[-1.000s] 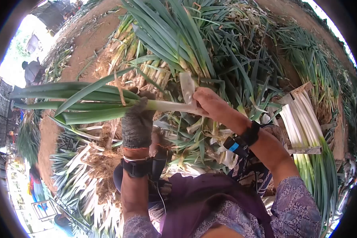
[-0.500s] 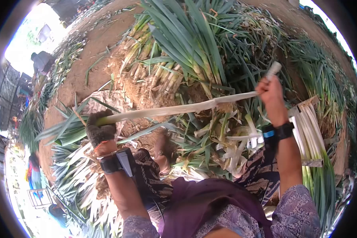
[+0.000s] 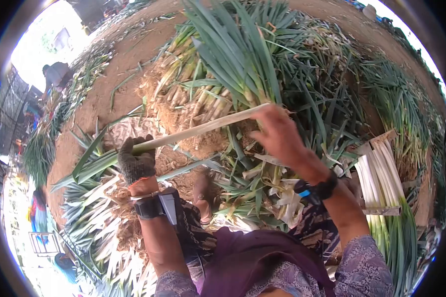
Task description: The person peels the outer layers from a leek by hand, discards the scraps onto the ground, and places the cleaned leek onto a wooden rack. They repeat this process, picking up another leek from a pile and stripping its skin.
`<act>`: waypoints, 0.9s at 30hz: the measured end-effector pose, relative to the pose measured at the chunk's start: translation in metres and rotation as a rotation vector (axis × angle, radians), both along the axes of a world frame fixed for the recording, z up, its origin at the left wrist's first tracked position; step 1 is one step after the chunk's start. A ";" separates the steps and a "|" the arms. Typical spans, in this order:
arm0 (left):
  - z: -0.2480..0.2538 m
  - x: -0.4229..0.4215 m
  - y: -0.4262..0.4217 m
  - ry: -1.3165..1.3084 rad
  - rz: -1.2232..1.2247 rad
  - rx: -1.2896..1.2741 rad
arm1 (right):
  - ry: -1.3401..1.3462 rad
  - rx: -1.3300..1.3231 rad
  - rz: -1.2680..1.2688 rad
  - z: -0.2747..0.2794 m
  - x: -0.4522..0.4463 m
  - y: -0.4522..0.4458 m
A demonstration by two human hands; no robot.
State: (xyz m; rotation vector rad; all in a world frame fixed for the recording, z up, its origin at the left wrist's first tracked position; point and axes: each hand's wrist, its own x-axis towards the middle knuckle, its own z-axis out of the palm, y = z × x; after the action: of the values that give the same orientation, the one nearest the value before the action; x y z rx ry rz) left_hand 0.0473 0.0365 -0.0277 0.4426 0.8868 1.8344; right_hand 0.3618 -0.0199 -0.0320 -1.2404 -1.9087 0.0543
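The leek [image 3: 203, 127] is clenched near its leaves [image 3: 96, 166] by the gloved left hand [image 3: 135, 161], apparently so its pale shaft [image 3: 233, 118] is exposed to the blurred right hand [image 3: 281, 137], whose grip cannot be told; beyond that hand, white-stemmed leeks [image 3: 381, 173] are aligned.

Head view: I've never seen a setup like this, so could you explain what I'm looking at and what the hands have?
There is no robot here. A person wears one camera on the head, looking forward and down, and its wide lens bends the scene into a circle. The left hand, in a dark glove, grips a long leek-like stalk near its green leaves. The bare right hand is blurred at the pale end; I can't tell whether it grips. On the ground ahead lies a heap of rooted stalks, with more stalks at lower left. To the right, white stalks lie side by side in a simple frame.
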 end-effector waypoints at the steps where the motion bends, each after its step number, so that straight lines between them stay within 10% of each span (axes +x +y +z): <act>1: 0.005 0.017 -0.007 0.097 -0.039 -0.023 | 0.005 0.061 0.057 0.001 -0.012 0.003; 16: -0.005 0.050 -0.011 0.138 -0.258 -0.035 | -0.349 0.140 -0.068 -0.016 -0.008 0.000; 19: -0.009 0.042 -0.007 0.131 -0.232 -0.046 | -0.070 -0.016 0.052 -0.016 -0.004 -0.002; 22: -0.008 0.019 -0.002 0.156 -0.171 -0.029 | 0.885 -0.667 0.156 0.008 0.015 -0.013; 27: -0.034 -0.044 0.026 -0.112 -0.123 -0.102 | 1.687 -0.515 0.098 -0.018 0.114 -0.001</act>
State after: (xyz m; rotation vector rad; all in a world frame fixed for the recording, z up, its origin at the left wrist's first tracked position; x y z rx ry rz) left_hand 0.0030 0.0625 -0.0620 0.3198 0.8532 1.6767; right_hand 0.4762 -0.0210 -0.0499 -0.7962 -0.4212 1.2582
